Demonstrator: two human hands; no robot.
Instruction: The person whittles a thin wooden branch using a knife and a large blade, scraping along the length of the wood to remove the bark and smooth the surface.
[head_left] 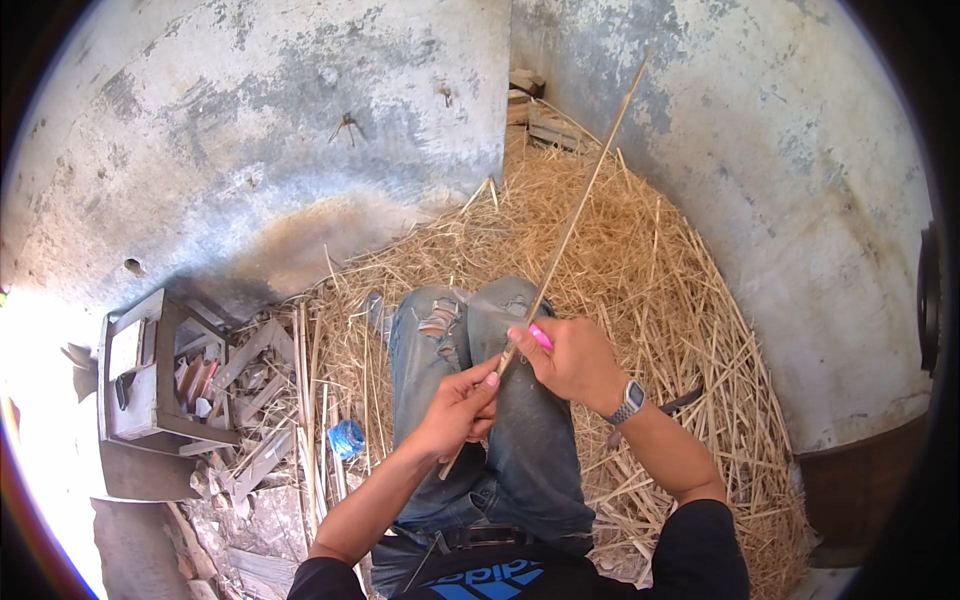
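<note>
Left grip, head view, is clamped on a long, thin, straw-coloured cane-like stick nr its lower end; R grip, thumb at the stick just beyond, is closed on a small bright-pink handle-like item, mostly hidden, so can't ID it. Stick's long axis runs diag., btm L to top R, over worn blue denim jeans; most of its length lies past R grip, i.e. R grip's nearer the far end. Writing: blue lettering + logo on black shirt; no other text legible.
</note>
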